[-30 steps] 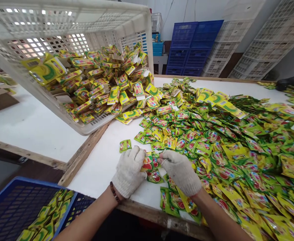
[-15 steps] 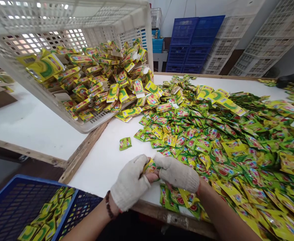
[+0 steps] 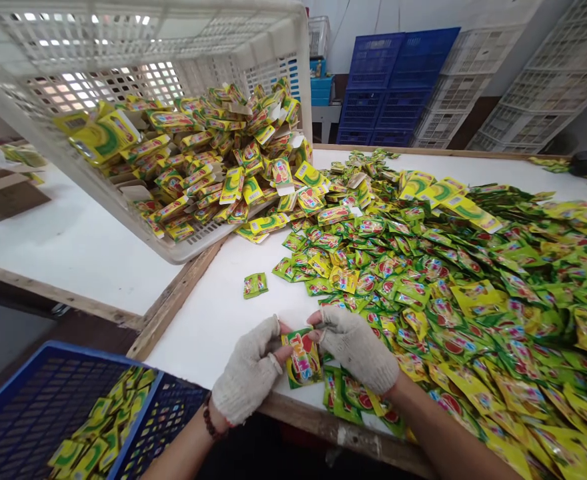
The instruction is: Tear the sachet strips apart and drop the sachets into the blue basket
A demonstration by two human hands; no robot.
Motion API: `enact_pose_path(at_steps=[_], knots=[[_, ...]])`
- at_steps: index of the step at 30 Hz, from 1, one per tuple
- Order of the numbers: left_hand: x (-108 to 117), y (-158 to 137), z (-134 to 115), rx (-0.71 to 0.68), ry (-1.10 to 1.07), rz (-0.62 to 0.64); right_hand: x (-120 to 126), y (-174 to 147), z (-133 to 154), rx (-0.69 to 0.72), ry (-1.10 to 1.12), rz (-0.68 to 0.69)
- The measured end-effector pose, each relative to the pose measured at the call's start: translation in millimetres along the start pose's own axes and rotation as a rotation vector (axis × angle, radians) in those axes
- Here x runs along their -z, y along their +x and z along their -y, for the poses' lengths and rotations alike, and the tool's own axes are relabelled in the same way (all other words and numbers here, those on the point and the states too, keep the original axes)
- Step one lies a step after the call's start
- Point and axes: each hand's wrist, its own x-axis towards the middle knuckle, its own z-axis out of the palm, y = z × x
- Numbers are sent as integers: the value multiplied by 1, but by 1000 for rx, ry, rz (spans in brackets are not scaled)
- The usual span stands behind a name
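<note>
A green and yellow candy packet (image 3: 302, 360) with a watermelon picture is held between both hands, just above the table's front edge. My left hand (image 3: 251, 367) wears a fingerless white knit glove, its thumb and fingers closed on the packet's left side. Gloved the same way, my right hand (image 3: 358, 348) pinches the packet's upper right edge. A single small green packet (image 3: 255, 285) lies by itself beyond my left hand. Right of my right hand spreads a large heap of green and yellow packets (image 3: 443, 293).
A tilted white plastic crate (image 3: 193, 252) spills small yellow boxes (image 3: 233, 185) onto the white table (image 3: 183, 347). A blue crate (image 3: 48, 353) with yellow-green boxes stands low at left. Blue crates (image 3: 393, 73) and white crates (image 3: 523, 100) are stacked behind the table.
The packet, mostly covered by my fingers before, now shows its printed front and hangs flat between my hands. My hands have moved slightly apart. The whole view has shifted a little.
</note>
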Motion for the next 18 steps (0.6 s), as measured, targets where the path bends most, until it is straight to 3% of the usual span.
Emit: enact_pose_path(at_steps=[3,6,8,13,18], knots=[[3,4,-3,-7,120,-14,2,1,2,-12,-53,80],[-1,9,0,8,-32,-102,1,1,3,-101,186,108],[-4,10,2,15,-105,-110,1,-1,4,-129,232,108],[-8,2,-4,-77,215,-148,8,-5,12,17,-160,115],[-2,6,-14,-19,98,-90,9,-6,18,62,-172,95]])
